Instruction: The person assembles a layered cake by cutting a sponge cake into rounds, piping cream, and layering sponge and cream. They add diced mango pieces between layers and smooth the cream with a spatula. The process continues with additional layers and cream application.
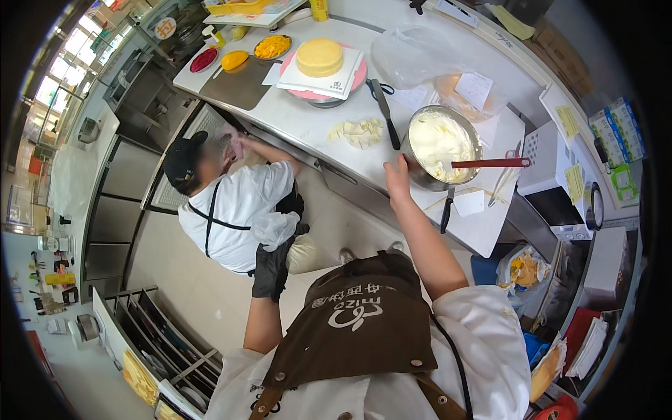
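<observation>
My right hand (397, 176) is at the table's front edge, against the near-left side of a metal mixing bowl (423, 173). Its visible fingers are stretched out and apart, and some are hidden. White cream (437, 136) fills much of the bowl, and a spatula with a red handle (490, 163) rests across the rim. Down at my left, my left arm ends in a dark sleeve cover (271, 269). Whitish clear plastic (275, 229) lies over my left hand, so its fingers cannot be made out. It is next to a crouching co-worker's back.
Round yellow cake layers (320, 57) sit on a white board over a pink turntable. A black-handled knife (385, 115) and another knife (446, 210) lie by the bowl. Chopped yellow fruit (272, 47) stands farther back. The co-worker (241, 210) crouches at an under-counter opening.
</observation>
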Motion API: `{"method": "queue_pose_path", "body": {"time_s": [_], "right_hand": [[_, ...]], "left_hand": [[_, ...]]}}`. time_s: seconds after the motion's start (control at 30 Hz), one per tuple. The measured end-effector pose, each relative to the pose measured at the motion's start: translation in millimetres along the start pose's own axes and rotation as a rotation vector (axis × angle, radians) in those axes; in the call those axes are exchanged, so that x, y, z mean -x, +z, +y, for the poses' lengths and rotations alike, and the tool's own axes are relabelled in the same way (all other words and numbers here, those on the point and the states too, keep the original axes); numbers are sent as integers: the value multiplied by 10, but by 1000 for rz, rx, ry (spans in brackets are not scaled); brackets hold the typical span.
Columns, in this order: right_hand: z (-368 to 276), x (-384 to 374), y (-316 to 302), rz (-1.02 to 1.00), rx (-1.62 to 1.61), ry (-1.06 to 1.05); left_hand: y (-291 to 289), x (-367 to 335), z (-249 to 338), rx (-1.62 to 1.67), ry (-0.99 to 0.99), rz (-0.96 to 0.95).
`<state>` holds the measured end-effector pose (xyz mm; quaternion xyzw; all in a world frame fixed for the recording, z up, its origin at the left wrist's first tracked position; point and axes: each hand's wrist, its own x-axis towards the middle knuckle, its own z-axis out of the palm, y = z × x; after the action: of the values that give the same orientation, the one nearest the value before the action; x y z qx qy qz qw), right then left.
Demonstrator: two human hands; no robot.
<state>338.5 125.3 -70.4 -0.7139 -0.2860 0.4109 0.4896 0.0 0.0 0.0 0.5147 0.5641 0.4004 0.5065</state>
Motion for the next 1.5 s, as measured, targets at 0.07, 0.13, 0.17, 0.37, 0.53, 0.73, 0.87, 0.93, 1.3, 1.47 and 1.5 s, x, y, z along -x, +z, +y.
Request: {"method": "queue_pose_path", "body": {"time_s": [0.07, 0.13, 0.17, 0.37, 0.53, 0.73, 0.87, 0.93, 1.3, 1.47, 1.5], "right_hand": [[10, -8, -76, 50, -37, -13], [173, 82, 198, 128, -52, 33], [195, -32, 205, 166, -41, 14], [360, -907, 275, 240, 407, -284], [287, -1753, 564, 289, 899, -142], [492, -1856, 650, 166, 830, -386], [424, -1983, 770, 183, 802, -436], [189, -2216, 999, 306, 722, -435], [-262, -3344, 1252, 73, 1190, -131], [-231, -3057, 1050, -63, 1201, 54], [-259, -3003, 1014, -83, 1207, 85]], "left_hand": [[167, 48, 116, 71, 44, 82], [-80, -63, 491, 253, -80, -69], [-41, -162, 544, 380, -117, -134], [-28, -346, 529, 172, -60, -121], [84, -488, 758, 50, -181, 105], [133, -797, 773, -45, -242, 135], [164, -945, 751, 36, -153, 164], [155, -947, 755, 49, -168, 167], [108, -494, 802, -36, -272, 274], [84, -266, 818, 6, -241, 320], [67, -210, 793, 22, -246, 315]]}}
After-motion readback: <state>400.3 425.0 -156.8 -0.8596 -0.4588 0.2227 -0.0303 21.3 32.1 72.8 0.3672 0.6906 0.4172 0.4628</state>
